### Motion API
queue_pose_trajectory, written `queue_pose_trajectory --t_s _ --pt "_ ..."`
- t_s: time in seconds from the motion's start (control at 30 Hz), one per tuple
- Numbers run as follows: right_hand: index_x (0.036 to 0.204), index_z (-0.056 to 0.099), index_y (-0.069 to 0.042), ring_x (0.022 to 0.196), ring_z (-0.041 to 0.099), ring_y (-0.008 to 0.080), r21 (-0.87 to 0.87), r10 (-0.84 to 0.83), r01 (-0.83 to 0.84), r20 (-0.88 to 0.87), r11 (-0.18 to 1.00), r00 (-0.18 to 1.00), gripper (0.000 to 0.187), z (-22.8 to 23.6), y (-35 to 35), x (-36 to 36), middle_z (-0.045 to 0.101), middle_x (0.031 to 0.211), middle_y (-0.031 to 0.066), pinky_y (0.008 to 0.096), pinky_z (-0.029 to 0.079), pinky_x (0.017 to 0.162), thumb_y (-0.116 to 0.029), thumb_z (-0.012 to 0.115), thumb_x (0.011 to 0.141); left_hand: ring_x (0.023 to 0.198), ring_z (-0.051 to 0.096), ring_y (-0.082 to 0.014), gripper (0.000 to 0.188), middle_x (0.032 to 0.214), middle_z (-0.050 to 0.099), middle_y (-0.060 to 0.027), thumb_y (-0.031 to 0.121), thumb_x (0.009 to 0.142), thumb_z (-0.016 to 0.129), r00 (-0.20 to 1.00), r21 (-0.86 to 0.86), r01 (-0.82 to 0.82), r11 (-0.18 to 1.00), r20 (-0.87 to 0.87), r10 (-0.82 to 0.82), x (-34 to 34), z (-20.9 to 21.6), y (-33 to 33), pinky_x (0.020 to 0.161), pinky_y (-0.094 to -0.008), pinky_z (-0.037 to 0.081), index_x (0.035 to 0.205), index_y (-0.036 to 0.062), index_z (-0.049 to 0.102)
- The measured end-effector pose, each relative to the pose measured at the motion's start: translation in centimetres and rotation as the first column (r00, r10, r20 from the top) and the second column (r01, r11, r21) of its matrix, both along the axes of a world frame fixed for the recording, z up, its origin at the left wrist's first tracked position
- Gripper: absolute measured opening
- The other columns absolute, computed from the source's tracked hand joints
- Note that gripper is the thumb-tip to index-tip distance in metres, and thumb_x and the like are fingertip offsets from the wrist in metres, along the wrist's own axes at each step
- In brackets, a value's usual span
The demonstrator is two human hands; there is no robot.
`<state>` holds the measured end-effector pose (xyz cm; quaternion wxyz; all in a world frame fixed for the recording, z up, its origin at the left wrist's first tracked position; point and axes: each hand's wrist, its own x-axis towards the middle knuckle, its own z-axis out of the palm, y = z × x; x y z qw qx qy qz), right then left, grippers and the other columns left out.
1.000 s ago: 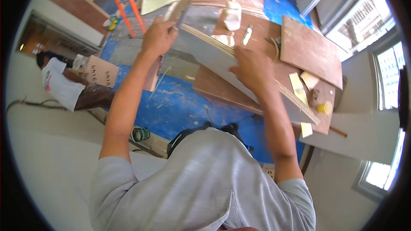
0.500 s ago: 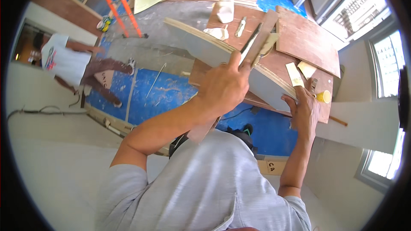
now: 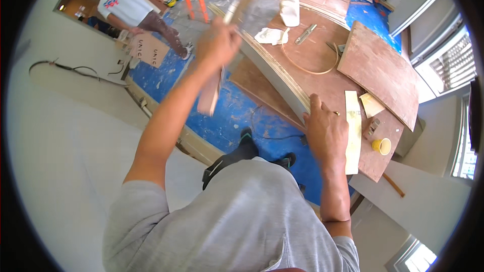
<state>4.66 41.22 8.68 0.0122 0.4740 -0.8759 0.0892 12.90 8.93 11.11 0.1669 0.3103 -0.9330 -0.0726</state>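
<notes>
Left hand (image 3: 218, 45): fingers closed around a blurred wooden strip (image 3: 241, 4), raised above the curved panel (image 3: 275, 65) on the table (image 3: 327, 88). Right hand (image 3: 326, 133): fingers spread flat on the table edge beside a pale paper strip (image 3: 353, 131), gripping nothing

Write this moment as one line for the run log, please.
left hand: raised, grips blurred tool | right hand: flat on curved board | yellow cup: on plywood

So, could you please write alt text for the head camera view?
Seen from above, a person's left hand lifts a blurred flat tool while the right hand rests on a curved plywood piece across a brown worktable. Another person stands far left.
</notes>
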Motion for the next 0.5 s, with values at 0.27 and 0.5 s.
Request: queue_pose_trajectory --t_s 0.27,0.5 --pt "0.098 0.056 -0.012 0.068 0.074 0.0205 0.008 0.009 -0.009 -0.083 1.000 0.997 0.015 -1.2 0.1 0.4 0.070 0.079 0.0029 0.0316 0.056 0.057 -0.012 0.066 0.088 0.093 0.069 -0.0373 0.028 0.108 0.062 -0.0180 0.027 0.090 0.071 0.993 0.025 0.080 0.996 -0.091 -0.078 1.5 -0.9 7.7 0.081 -0.0459 0.054 0.103 0.0028 0.077" --pt "0.097 0.056 -0.011 0.068 0.074 0.0210 -0.012 0.020 -0.021 -0.076 1.000 0.997 0.014 -1.2 0.4 1.2 0.069 0.078 0.0036 0.0319 0.057 0.057 -0.014 0.067 0.088 0.093 0.068 -0.0372 0.026 0.107 0.061 -0.0183 0.027 0.091 0.069 0.999 -0.088 -0.007 0.996 -0.045 0.003 1.9 -2.4 3.6 0.080 -0.0452 0.053 0.104 0.0064 0.077"
